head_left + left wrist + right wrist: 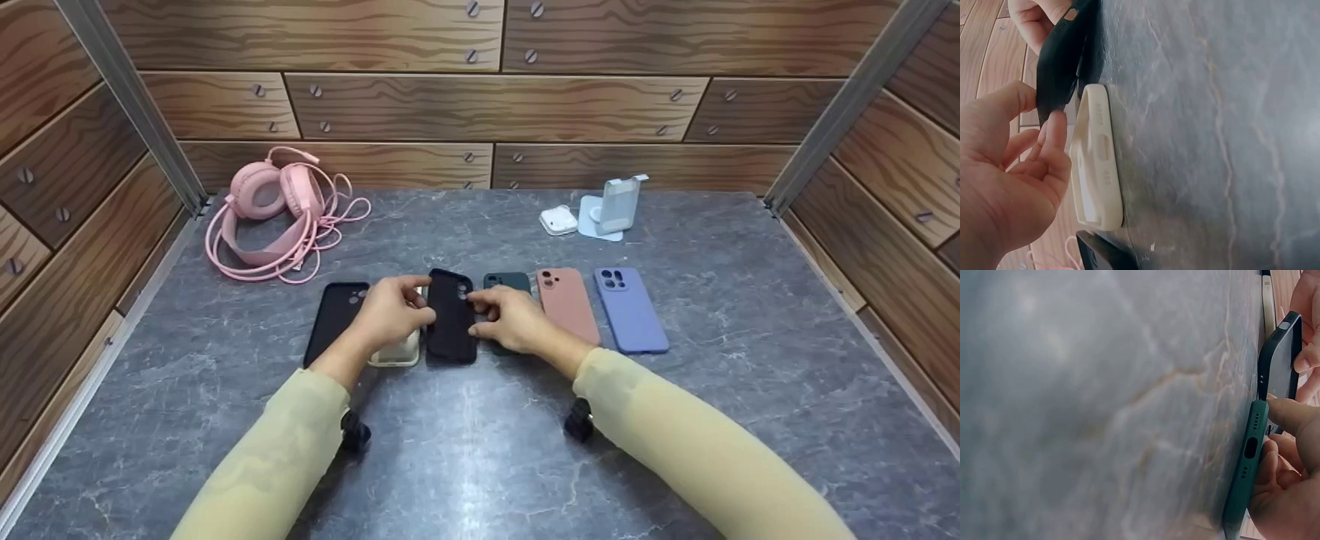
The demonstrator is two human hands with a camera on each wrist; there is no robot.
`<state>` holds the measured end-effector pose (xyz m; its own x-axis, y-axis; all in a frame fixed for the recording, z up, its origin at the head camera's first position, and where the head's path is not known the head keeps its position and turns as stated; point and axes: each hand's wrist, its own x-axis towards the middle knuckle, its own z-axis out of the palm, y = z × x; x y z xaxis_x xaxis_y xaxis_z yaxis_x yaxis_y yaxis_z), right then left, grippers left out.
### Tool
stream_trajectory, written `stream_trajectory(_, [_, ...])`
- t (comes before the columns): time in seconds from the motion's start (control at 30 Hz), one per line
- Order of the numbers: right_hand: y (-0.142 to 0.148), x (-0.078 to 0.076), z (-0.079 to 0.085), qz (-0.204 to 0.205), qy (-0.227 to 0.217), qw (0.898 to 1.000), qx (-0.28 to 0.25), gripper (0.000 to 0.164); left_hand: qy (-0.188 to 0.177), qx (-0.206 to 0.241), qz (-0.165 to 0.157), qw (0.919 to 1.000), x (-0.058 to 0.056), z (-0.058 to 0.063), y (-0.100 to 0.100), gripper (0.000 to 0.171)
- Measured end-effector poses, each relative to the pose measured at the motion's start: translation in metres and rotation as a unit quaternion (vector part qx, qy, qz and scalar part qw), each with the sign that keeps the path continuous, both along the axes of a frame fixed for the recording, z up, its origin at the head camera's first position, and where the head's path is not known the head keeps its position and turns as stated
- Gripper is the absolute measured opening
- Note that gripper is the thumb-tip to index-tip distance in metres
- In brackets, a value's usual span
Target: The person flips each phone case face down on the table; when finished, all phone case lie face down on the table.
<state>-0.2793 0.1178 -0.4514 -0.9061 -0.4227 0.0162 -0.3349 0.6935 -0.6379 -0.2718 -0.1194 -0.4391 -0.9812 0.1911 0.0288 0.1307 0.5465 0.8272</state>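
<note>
Fingers of my left hand (388, 309) and right hand (516, 321) pinch the middle black case (451, 331) between the cream case (1109, 197) and green case (1239, 492), apparently the only one unreleased in an otherwise laid-out row (571, 304) on the bench (465, 465).

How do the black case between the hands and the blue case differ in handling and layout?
Handling: the left hand and right hand touch the black case; neither touches the blue case.
Layout, head view: the black case's camera openings sit upper right, the blue case's upper left.
Shared: both are oblong, with camera openings.
</note>
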Motion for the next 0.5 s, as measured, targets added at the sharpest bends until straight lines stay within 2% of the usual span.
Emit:
stream_trajectory(0.2, [-0.0006, -0.0001, -0.0013, -0.003, 0.007, 1.000, -0.004, 0.053, 0.001, 0.049, 0.003, 0.9988, 0.0033, 0.0007, 0.0048, 0.062])
stream_trajectory(0.37, [-0.0007, 0.0002, -0.0020, -0.006, 0.017, 1.000, -0.009, 0.054, -0.015, 0.108, 0.009, 0.9940, 0.0053, 0.0001, 0.0086, 0.061])
stream_trajectory(0.5, [-0.0015, 0.0006, -0.0016, -0.002, 0.032, 0.999, -0.010, 0.056, -0.021, 0.132, 0.013, 0.9909, 0.0070, 0.0000, 0.0103, 0.059])
